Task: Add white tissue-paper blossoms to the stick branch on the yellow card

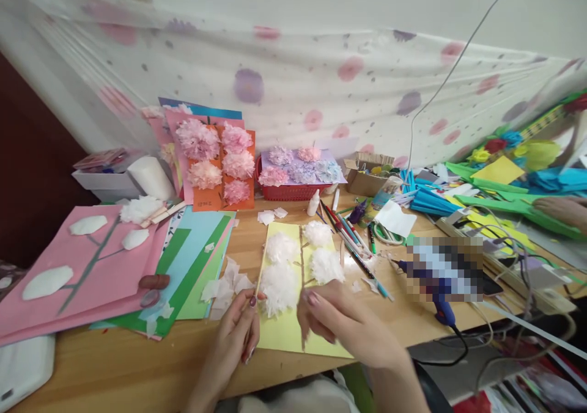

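Note:
A yellow card [275, 336] lies before me with a brown stem line drawn down it. Fluffy white tissue-paper flowers [279, 288] sit on both sides of the stem. My left hand [239, 326], at the card's left edge, pinches a thin pale stick [262, 260] that points up and away. Over the lower right of the card hovers my right hand [342, 321], its fingers curled together and slightly blurred; anything between them is hidden. Loose white tissue squares [225, 288] lie left of the card.
Pink card [119, 278] and coloured sheets lie left. Finished flower cards [206, 199] lean behind, beside a red basket [293, 192]. Pens [351, 236], a glue bottle [313, 203], a glue gun [440, 303] and a corded power strip [523, 278] occupy the right. Another person's hand [557, 211] is far right.

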